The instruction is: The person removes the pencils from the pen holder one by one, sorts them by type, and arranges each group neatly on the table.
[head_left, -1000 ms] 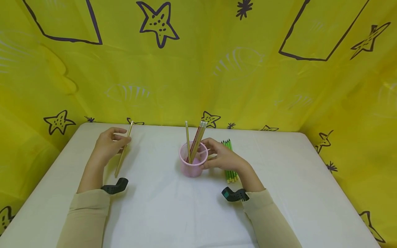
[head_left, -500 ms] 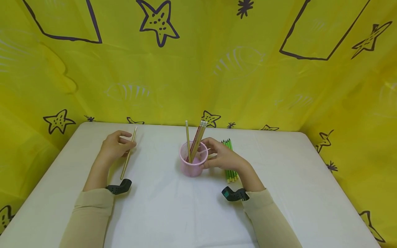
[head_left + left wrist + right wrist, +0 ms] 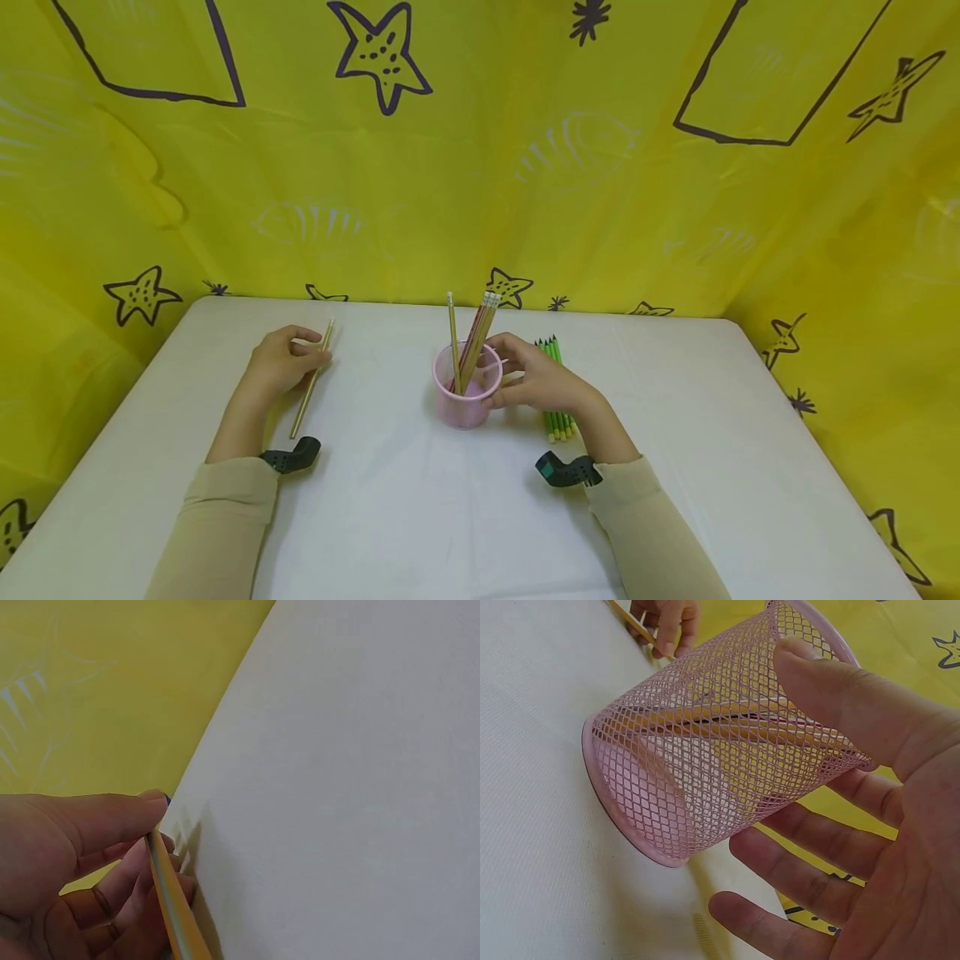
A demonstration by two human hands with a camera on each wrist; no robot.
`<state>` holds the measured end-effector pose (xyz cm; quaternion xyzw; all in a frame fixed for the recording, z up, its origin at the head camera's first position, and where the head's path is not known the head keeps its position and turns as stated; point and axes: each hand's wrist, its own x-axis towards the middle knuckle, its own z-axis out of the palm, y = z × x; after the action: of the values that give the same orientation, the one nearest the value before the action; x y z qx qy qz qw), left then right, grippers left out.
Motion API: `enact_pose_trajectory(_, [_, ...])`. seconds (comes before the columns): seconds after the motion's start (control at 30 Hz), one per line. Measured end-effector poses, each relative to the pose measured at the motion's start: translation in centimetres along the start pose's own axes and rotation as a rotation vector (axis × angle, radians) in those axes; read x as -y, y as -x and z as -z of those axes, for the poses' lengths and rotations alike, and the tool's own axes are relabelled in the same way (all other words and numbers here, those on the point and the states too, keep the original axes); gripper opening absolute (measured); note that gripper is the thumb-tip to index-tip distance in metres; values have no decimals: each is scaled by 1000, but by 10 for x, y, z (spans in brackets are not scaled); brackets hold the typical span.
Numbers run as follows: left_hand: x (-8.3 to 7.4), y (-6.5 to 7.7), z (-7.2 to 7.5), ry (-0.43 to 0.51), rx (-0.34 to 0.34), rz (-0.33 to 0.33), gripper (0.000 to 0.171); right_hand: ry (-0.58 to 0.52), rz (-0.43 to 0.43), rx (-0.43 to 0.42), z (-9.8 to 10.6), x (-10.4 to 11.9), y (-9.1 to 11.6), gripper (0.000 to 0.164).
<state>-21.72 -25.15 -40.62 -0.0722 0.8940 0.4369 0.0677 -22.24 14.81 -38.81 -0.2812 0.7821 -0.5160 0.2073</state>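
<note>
Between thumb and fingers, my left hand (image 3: 281,360) pinches a gold-yellow pencil (image 3: 303,406) over the left part of the table. The pencil slants, its upper end pointing away from me; in the left wrist view its near part (image 3: 177,915) runs down out of the picture. At mid-table stands a pink mesh pencil cup (image 3: 462,412). My right hand (image 3: 546,381) holds it from the right, thumb at the rim, fingers round the far side. Several gold and red pencils (image 3: 480,333) lean inside the cup, their eraser ends up. Through the mesh (image 3: 660,795) their lower parts show in the right wrist view.
Several green pencils (image 3: 559,427) lie side by side on the white table (image 3: 420,517), partly behind my right hand, black tips pointing away. A yellow patterned cloth (image 3: 450,183) hangs along the table's back and sides. Each wrist wears a dark camera mount (image 3: 292,456).
My left hand has shifted a little right and nearer to me, carrying the pencil with it. The right hand and the cup have stayed in place.
</note>
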Motion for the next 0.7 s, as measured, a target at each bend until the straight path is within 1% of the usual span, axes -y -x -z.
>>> enact_pose_trajectory(0.2, [2,0,-2,3,-13,6,47,-2,8,-1,0,-1,0,69])
enact_pose_trajectory(0.37, [1,1,-2,-2,-7,10,48,-3,16,1,-1,-2,-1,68])
enact_pose_trajectory(0.5, [1,2,-2,24,-3,13,47,2,17,-1,-1,-2,-1,68])
enact_pose_trajectory(0.7, [2,4,-2,-18,-25,-18,41,8,12,-3,-1,-2,-1,68])
